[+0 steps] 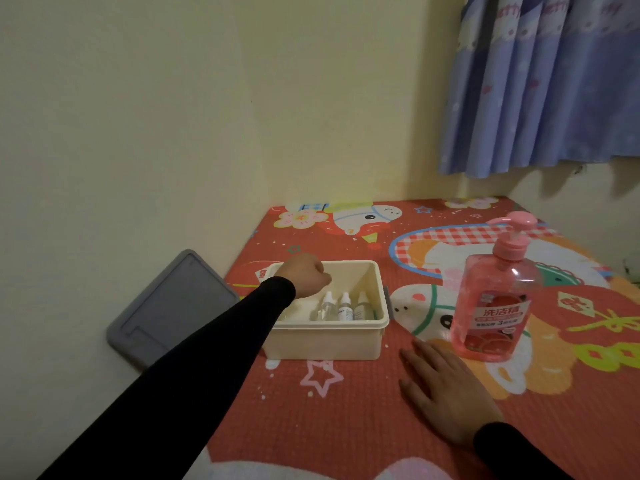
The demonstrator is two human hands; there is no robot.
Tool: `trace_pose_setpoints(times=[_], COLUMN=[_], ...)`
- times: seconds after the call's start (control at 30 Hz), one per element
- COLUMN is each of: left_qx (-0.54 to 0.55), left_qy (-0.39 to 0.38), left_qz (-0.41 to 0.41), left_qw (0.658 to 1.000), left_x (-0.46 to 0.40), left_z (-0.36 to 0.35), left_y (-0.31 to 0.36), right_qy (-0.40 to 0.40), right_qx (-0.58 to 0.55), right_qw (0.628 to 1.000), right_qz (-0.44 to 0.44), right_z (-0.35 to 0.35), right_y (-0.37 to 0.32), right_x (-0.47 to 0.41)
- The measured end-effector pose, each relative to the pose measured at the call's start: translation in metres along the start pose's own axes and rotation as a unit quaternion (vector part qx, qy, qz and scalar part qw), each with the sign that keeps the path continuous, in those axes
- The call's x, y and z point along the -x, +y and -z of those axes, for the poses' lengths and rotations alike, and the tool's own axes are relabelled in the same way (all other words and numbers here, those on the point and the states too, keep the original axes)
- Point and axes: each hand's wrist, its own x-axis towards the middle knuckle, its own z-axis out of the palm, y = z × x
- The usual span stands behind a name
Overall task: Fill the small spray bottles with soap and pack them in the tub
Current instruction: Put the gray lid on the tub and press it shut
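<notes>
Two hands are seen, both coming out of black sleeves. The left hand is held over the far left part of the tub, with the fingers curled downward; whether anything is held in it cannot be told, because the fingers are hidden behind the back of the hand. The right hand is laid flat on the mat with the fingers straight and spread, and nothing is held by it. One cream tub is placed on the mat, and three small spray bottles are seen inside it, side by side along the right part; the left part of the tub floor is partly covered by the arm. One big pink soap bottle with a pump stands upright to the right of the tub, just beyond the right fingertips and apart from the tub. One grey lid is leaned against the wall, to the left of the tub. Open mat is left in front of the tub, between the two arms. A blue curtain is hung at the upper right.
</notes>
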Motion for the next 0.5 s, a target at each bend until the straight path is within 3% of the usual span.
trace_pose_setpoints(times=[0.2,0.33,0.5], left_qx=[0.041,0.123,0.187], left_qy=[0.111,0.218,0.282], left_qz=[-0.064,-0.05,-0.013], left_qw=[0.991,0.967,0.941], left_x=[0.043,0.077,0.127], left_z=[0.017,0.027,0.025], left_y=[-0.015,-0.041,-0.072], right_qy=[-0.006,-0.008,-0.011], right_qx=[0.001,0.002,0.013], right_qw=[1.0,1.0,1.0], right_qz=[0.002,0.004,0.003], right_z=[-0.005,-0.008,-0.007], right_y=[0.003,0.005,0.006], right_x=[-0.003,-0.001,-0.003])
